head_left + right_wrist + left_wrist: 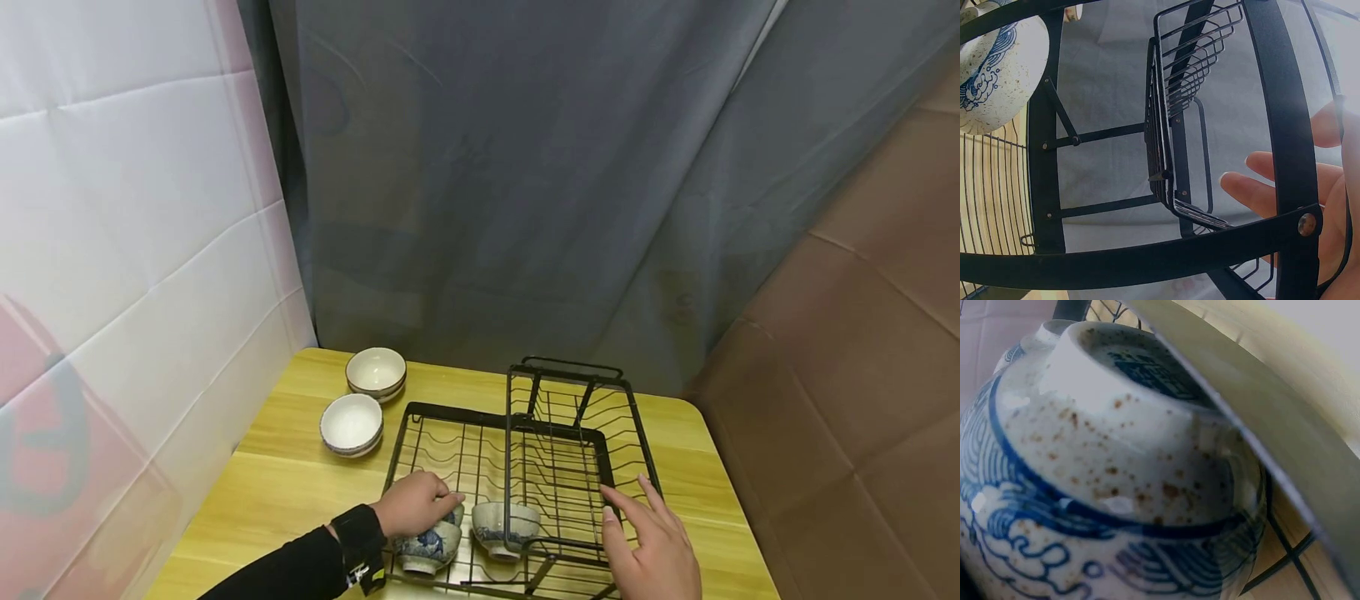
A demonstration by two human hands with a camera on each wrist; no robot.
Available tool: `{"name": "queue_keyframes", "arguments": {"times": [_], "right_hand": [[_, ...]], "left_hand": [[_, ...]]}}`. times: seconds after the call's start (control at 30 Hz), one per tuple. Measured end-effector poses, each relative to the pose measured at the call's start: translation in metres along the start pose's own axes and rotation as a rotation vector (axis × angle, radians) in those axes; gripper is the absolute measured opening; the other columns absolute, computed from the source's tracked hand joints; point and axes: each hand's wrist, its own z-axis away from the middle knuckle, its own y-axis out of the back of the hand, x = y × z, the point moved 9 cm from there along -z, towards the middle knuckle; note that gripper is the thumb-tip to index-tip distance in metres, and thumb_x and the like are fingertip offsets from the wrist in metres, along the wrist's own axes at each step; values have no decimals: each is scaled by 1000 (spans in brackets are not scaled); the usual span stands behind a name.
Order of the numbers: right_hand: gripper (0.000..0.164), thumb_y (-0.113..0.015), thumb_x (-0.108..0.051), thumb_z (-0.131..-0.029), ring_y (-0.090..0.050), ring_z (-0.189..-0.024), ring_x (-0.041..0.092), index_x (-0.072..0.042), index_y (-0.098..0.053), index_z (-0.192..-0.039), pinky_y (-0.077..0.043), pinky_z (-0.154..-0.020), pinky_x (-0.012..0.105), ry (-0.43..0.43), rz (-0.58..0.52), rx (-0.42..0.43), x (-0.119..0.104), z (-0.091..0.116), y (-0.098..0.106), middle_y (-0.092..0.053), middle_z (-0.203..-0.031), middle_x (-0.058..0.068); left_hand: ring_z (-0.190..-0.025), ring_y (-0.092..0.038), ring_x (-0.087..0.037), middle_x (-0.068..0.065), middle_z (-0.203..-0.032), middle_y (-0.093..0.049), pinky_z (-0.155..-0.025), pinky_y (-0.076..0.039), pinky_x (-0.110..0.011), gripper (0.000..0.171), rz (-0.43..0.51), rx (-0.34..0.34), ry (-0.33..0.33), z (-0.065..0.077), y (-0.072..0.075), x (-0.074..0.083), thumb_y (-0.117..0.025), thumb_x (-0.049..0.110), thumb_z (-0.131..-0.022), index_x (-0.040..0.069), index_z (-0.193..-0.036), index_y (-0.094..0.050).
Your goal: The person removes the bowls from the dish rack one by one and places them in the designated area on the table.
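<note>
My left hand (416, 504) pinches the rim of a blue-patterned bowl (429, 546), which tilts in the left part of a black two-tier dish rack (450, 412). Its curled fingertips are partly hidden behind the bowl. In the left wrist view the speckled bowl (1116, 469) fills most of the picture, foot ring uppermost. A second patterned bowl (495, 525) leans in the rack to the right, partly behind the upper tier's bars. My right hand (654, 542) is spread beside the upper tier's right side, holding nothing; whether it touches the frame I cannot tell.
Two stacks of white bowls with dark rims, a rear one (377, 371) and a nearer one (351, 423), stand on the wooden table (258, 479) left of the rack. The raised upper tier (555, 433) overhangs the rack's right half. Grey curtain (510, 208) hangs behind.
</note>
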Motion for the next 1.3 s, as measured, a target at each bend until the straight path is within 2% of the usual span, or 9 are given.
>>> {"name": "queue_keyframes", "arguments": {"times": [0.27, 0.6, 0.73, 1.0, 1.3], "right_hand": [[43, -45, -43, -109, -35, -149, 40, -22, -68, -137, -29, -112, 70, -4, -5, -2, 1, -1, -1, -66, -139, 11], [42, -46, -43, -108, -36, -149, 40, -22, -68, -137, -29, -112, 70, -7, -8, -1, 1, 0, -1, -66, -138, 11], [42, -45, -43, -108, -36, -150, 39, -23, -68, -137, -29, -112, 69, -2, -9, 5, 0, 0, 0, -67, -138, 10], [41, -46, -42, -109, -37, -148, 40, -21, -69, -136, -32, -109, 71, 15, -5, 42, -2, 1, 4, -68, -136, 11], [39, -48, -39, -108, -40, -147, 39, -20, -71, -133, -32, -110, 67, 53, -15, 75, -5, 2, 4, -69, -134, 10]], "left_hand": [[-43, -18, -3, 16, -48, -23, -50, -22, -21, 57, 15, 35, -5, 2, 10, 6, -56, 39, -107, 23, -55, -37], [-45, -23, -4, 15, -51, -26, -53, -25, -21, 57, 29, 49, 7, 0, 11, -4, -57, 41, -106, 23, -56, -37], [-44, -23, -4, 15, -51, -26, -52, -26, -21, 58, 83, 59, 9, -1, 14, -7, -56, 42, -106, 22, -56, -38], [-43, -21, -6, 13, -50, -24, -50, -26, -24, 58, 239, 32, 43, -3, 19, -9, -55, 38, -108, 16, -56, -40], [-44, -19, -8, 12, -50, -24, -50, -22, -25, 59, 332, 28, 73, 3, 21, -11, -54, 38, -108, 13, -57, -39]]}}
